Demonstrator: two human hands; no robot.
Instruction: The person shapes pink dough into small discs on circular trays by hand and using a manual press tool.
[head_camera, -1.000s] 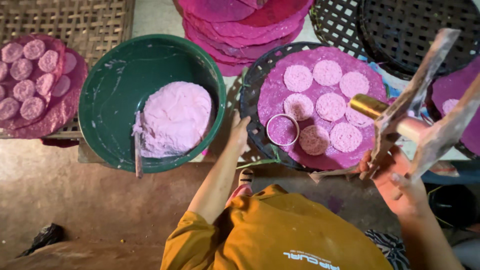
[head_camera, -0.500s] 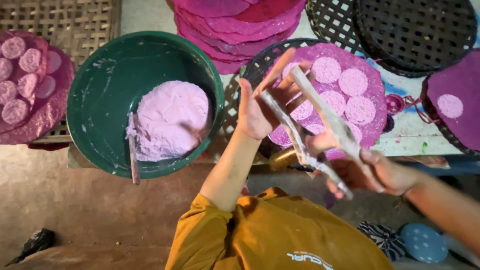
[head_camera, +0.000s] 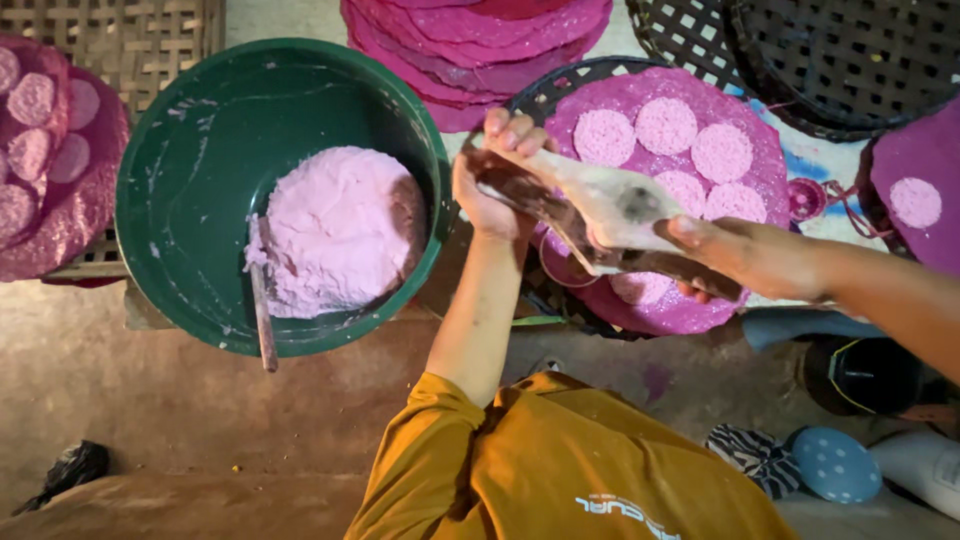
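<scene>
My left hand (head_camera: 490, 190) and my right hand (head_camera: 725, 255) both grip a long, flat wooden paddle tool (head_camera: 610, 205) smeared with pale dough. The left hand holds its far end, the right hand its near end. The tool lies almost level above a round woven tray (head_camera: 545, 90) covered by a magenta sheet, where several pale pink discs (head_camera: 665, 125) lie. Left of the hands stands a big green bowl (head_camera: 160, 150) with a mound of pink dough (head_camera: 335, 225) and a stick (head_camera: 262, 320) leaning in it.
A stack of magenta sheets (head_camera: 480, 40) lies at the top centre. Another tray of pink discs (head_camera: 40, 150) sits at far left. Dark woven trays (head_camera: 850, 50) are at top right, above a magenta sheet bearing one disc (head_camera: 915, 200). A small pink ring (head_camera: 805, 198) lies between them.
The right hand brought the paddle tool from upright at the right down and left across the tray. The left hand left the tray surface and took hold of the tool's far end.
</scene>
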